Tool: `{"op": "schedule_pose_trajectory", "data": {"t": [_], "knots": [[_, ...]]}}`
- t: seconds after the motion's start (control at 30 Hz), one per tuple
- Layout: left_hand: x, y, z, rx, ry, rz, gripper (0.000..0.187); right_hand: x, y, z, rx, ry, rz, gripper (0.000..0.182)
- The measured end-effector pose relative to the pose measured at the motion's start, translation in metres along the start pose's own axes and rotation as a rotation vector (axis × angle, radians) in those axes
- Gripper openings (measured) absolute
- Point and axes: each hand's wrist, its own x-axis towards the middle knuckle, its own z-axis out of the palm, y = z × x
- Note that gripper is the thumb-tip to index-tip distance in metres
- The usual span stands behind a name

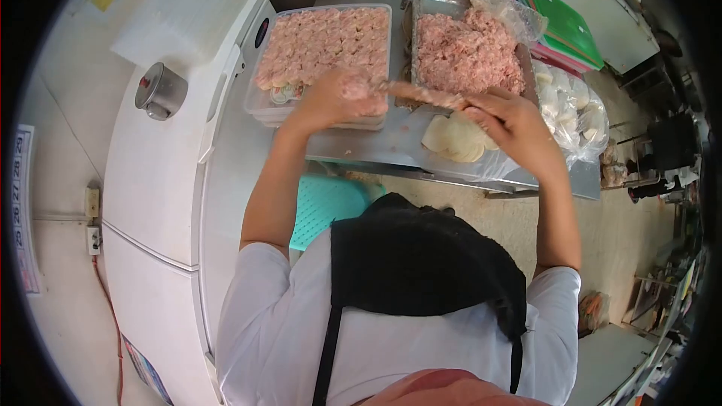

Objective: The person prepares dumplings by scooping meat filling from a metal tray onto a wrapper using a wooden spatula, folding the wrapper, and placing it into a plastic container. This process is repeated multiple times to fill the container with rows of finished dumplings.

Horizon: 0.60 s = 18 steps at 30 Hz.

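Observation:
My left hand [335,101] is curled closed in front of the tray of dumplings, with pink minced meat showing at its top. The wrapper around that meat is mostly hidden by the fingers. My right hand [519,128] grips a flat spatula [421,95] smeared with meat, its tip reaching my left hand. Below it lies a stack of round pale wrappers [455,137] on plastic. Behind my left hand, a clear plastic container [259,109] holds close rows of meat-topped dumplings [323,37]. A metal tray [436,4] at the back holds a heap of minced meat [470,49].
Bagged pale wrappers [568,109] lie at the table's right side. Green and pink plastic lids [560,26] are stacked behind them. On the left, a white fridge [154,173] carries a metal mug [162,90]. A turquoise stool [327,203] stands under the metal table's front edge [398,169].

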Motion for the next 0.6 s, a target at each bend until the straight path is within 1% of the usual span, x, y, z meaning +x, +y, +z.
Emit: {"op": "schedule_pose_trajectory", "data": {"t": [0.03,0.13,0.17,0.23,0.27,0.3,0.33,0.37,0.43,0.47,0.53,0.6], "knots": [[-0.002,-0.002,-0.010,-0.015,-0.019,-0.026,0.061,-0.004,0.007,0.005,0.126,0.081,-0.043,0.027],[-0.012,-0.027,-0.044,-0.047,0.016,-0.027,0.065,-0.027,0.024,0.013,0.244,0.143,0.100,0.026],[-0.014,-0.035,-0.051,0.048,0.022,-0.097,0.064,-0.039,0.036,0.024,0.268,0.247,0.106,0.026],[-0.020,-0.056,-0.057,0.242,0.034,-0.235,0.062,-0.064,0.051,0.031,0.529,0.237,0.384,0.027],[-0.020,-0.070,-0.053,0.271,0.046,-0.218,0.061,-0.075,0.055,0.034,0.657,0.229,0.525,0.027],[-0.021,-0.087,-0.047,0.300,0.059,-0.198,0.059,-0.085,0.060,0.038,0.672,0.254,0.553,0.027],[-0.020,-0.091,-0.044,0.328,0.071,-0.178,0.057,-0.093,0.063,0.041,0.687,0.279,0.582,0.028],[-0.019,-0.094,-0.041,0.357,0.102,-0.116,0.057,-0.101,0.064,0.043,0.701,0.306,0.612,0.028],[-0.015,-0.081,-0.028,0.414,0.162,0.008,0.056,-0.110,0.060,0.044,0.717,0.362,0.687,0.028],[-0.012,-0.074,-0.023,0.411,0.135,-0.059,0.056,-0.114,0.059,0.044,0.725,0.390,0.723,0.029],[-0.005,-0.064,-0.016,0.406,0.081,-0.194,0.055,-0.120,0.061,0.046,0.719,0.413,0.733,0.029],[-0.002,-0.075,-0.007,0.405,0.096,-0.160,0.059,-0.123,0.062,0.047,0.714,0.425,0.748,0.029]]}}
